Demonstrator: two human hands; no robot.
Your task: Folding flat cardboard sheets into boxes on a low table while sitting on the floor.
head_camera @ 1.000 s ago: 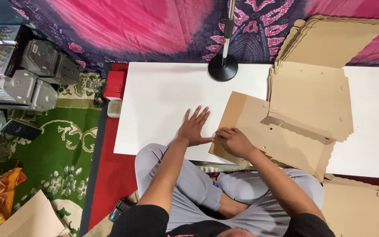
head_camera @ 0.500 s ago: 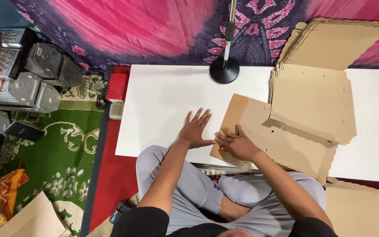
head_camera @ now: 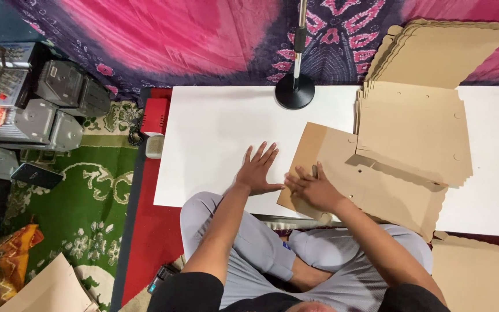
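Your left hand [head_camera: 258, 169] lies flat and spread on the white desk [head_camera: 215, 127], holding nothing, just beside the left edge of the flat cardboard blank [head_camera: 342, 173]. Your right hand [head_camera: 313, 188] presses open-palmed on that blank's near left corner, fingers stretched, gripping nothing. The blank lies at a slant on the desk in front of you, its right part tucked under the stack of cardboard blanks [head_camera: 411, 133].

Watch that overlap: pull or fold the blank from here and it could drag the stack with it and fan those sheets across the desk. The near corner overhangs the desk edge toward your lap, so a hard press there could tip or crease it off the score line.

Your right hand is slightly blurred, and I can't tell whether a fingertip is hooked under an edge. The microphone stand [head_camera: 294, 86] is cut off at the top, and the stack hides the blank's far flaps.
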